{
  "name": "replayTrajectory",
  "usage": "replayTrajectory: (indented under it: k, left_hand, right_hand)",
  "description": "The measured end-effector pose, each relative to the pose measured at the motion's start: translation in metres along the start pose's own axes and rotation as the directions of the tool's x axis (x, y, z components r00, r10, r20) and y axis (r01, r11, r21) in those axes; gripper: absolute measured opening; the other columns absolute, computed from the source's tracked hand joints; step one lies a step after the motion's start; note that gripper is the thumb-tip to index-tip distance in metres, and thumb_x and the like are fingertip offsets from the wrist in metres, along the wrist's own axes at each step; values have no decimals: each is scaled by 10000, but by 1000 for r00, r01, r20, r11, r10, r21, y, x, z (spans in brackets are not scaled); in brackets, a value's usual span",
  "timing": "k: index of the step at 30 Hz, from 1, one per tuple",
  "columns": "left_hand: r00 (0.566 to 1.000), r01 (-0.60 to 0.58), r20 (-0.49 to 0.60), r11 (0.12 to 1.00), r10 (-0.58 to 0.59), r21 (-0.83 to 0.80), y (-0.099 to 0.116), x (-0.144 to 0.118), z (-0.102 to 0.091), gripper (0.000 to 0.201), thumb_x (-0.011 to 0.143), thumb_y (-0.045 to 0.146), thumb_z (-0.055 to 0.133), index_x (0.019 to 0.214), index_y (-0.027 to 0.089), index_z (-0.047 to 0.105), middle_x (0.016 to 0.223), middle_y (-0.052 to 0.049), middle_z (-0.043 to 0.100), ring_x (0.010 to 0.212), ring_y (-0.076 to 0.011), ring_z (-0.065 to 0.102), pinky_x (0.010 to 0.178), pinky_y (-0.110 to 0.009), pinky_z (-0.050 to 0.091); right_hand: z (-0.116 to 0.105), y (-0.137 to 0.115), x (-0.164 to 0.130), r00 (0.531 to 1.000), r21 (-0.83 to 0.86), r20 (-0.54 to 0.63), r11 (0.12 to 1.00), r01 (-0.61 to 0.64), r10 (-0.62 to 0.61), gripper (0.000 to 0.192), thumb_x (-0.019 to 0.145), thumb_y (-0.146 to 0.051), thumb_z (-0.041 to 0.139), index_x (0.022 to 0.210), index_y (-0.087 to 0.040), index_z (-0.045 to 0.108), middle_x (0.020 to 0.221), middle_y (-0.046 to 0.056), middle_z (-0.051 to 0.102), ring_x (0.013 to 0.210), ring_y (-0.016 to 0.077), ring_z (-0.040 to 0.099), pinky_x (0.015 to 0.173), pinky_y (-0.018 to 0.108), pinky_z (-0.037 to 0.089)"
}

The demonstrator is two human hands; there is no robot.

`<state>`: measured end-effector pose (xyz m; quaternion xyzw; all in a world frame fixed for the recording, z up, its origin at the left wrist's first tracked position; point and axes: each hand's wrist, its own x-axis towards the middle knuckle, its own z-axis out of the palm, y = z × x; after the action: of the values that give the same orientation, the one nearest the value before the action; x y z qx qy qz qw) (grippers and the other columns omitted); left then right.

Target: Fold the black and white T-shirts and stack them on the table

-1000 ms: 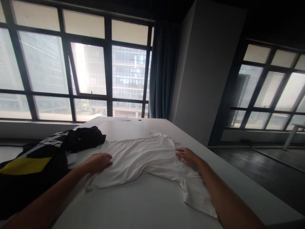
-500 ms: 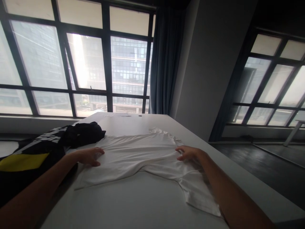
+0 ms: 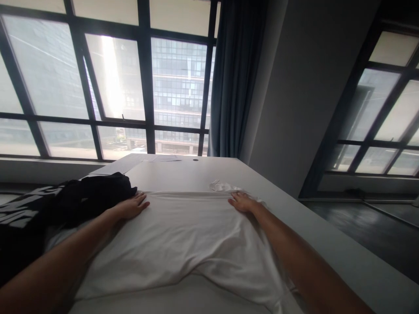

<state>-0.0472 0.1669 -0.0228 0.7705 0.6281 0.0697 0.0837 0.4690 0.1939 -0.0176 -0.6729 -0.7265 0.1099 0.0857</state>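
Underfoot, so to speak, a long white table runs away toward a wall of dark-framed windows, with a blue curtain and a grey wall past its far right corner. Spread across the near half lies a white shirt, reaching close to the right edge. Both hands press flat on its far hem, fingers stretched out and gripping nothing: the left hand near the left edge, the right hand toward the right. Dark clothes are heaped along the left edge, just beside the left hand. Papers sit at the far end, where the tabletop is otherwise bare. Dark floor opens beyond the right edge.
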Motion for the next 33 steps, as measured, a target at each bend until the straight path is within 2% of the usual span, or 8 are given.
replayTrajectory:
  k: [6, 9, 12, 17, 21, 25, 28, 33]
  left_hand:
    - [998, 39, -53, 999, -38, 21, -20, 63, 8, 808, 869, 623, 285, 1470, 91, 377, 1571, -130, 241, 1462, -304, 182, 1169, -428, 211]
    - [990, 67, -133, 992, -52, 109, -12, 80, 6, 692, 887, 517, 334, 1412, 86, 466, 1525, -156, 363, 1433, -301, 280, 1152, -415, 241]
    - [977, 68, -210, 986, -34, 155, 7, 73, -6, 575, 891, 375, 372, 1366, 82, 511, 1479, -174, 442, 1409, -305, 319, 1141, -421, 245]
    - [973, -13, -224, 986, 51, 167, 42, 8, -30, 436, 906, 391, 368, 1203, 225, 640, 1285, -108, 621, 1201, -286, 539, 957, -395, 429]
    - [993, -14, -113, 994, 26, 104, 48, -66, -34, 503, 816, 554, 464, 1120, 220, 685, 1202, -107, 660, 1049, -278, 629, 856, -328, 471]
    - [986, 162, -50, 984, -159, 69, 41, -126, -30, 668, 726, 669, 494, 1065, 132, 701, 1139, -183, 678, 1018, -325, 641, 811, -332, 484]
    - [963, 268, -35, 963, -268, 0, 36, -154, -28, 655, 618, 679, 593, 957, 133, 718, 1045, -180, 712, 965, -338, 654, 754, -337, 492]
    - [977, 176, -80, 959, -198, -224, 32, -179, -23, 410, 553, 511, 672, 806, 190, 708, 772, -50, 730, 757, -258, 669, 651, -289, 481]
  right_hand:
    - [2, -1, 55, 988, -171, 81, 978, -116, 131, 722, 930, -672, 218, 1539, -288, 165, 1613, 78, 81, 1454, 365, 105, 1094, 656, 128]
    - [1, -16, 64, 987, -278, -70, 947, -160, 146, 644, 967, -580, 216, 1515, -246, 267, 1570, 126, 244, 1424, 356, 208, 1089, 647, 122]
    - [-3, -36, 53, 968, -379, -230, 907, -184, 100, 545, 980, -473, 303, 1402, -164, 456, 1432, 188, 447, 1342, 372, 339, 1092, 624, 85]
    - [-7, -56, -14, 992, -342, -122, 940, -1, -44, 400, 930, -405, 457, 1206, -161, 614, 1285, 174, 576, 1165, 312, 537, 1031, 458, 317]
    - [-7, -37, -82, 991, -247, -28, 962, 117, -128, 380, 888, -410, 522, 1159, -182, 661, 1266, 142, 606, 1137, 268, 576, 975, 337, 398]
    - [-19, -8, -132, 999, -95, 20, 994, 52, -51, 404, 768, -397, 676, 1093, -158, 701, 1200, 156, 648, 1086, 313, 603, 941, 372, 436]
    - [-29, 10, -158, 1000, 3, 11, 1000, -18, 18, 415, 657, -376, 772, 1009, -161, 724, 1070, 156, 696, 989, 336, 639, 885, 404, 468]
    - [-40, 38, -197, 992, 111, -65, 989, -99, 107, 398, 620, -433, 786, 916, -175, 722, 940, 134, 710, 896, 313, 665, 813, 382, 493]
